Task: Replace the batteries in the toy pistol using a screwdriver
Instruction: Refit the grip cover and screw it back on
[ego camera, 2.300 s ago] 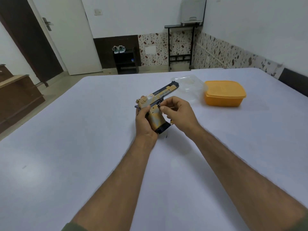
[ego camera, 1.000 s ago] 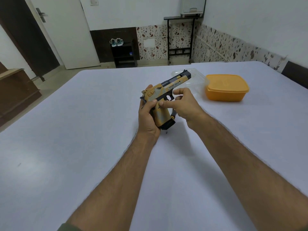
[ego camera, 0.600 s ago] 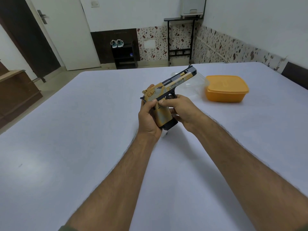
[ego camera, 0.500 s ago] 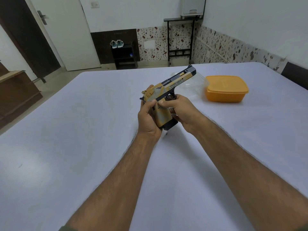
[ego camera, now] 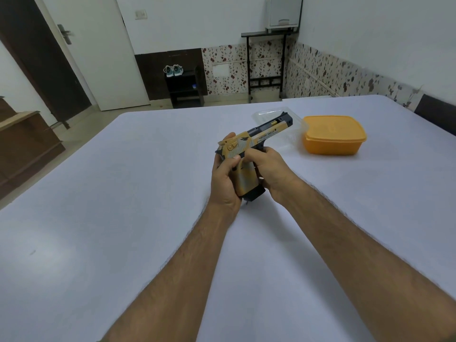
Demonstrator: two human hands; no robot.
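Note:
A gold-and-black toy pistol is held above the white table, its barrel pointing up and to the right. My left hand wraps the back of the grip, thumb resting on the slide's rear. My right hand closes around the front of the grip near the trigger. A small dark tip pokes out beneath the grip base. No screwdriver is clearly visible; my right palm may hide it.
An orange lidded container stands to the right, and a clear plastic container is behind the pistol barrel. The far table edge meets the floor; a dark shelf with shoes and a black stand line the back wall.
The pistol has been tilted from lying low to barrel-up. My right hand moved from pinching something thin at the frame to closing around the grip. The last half second shows almost no motion.

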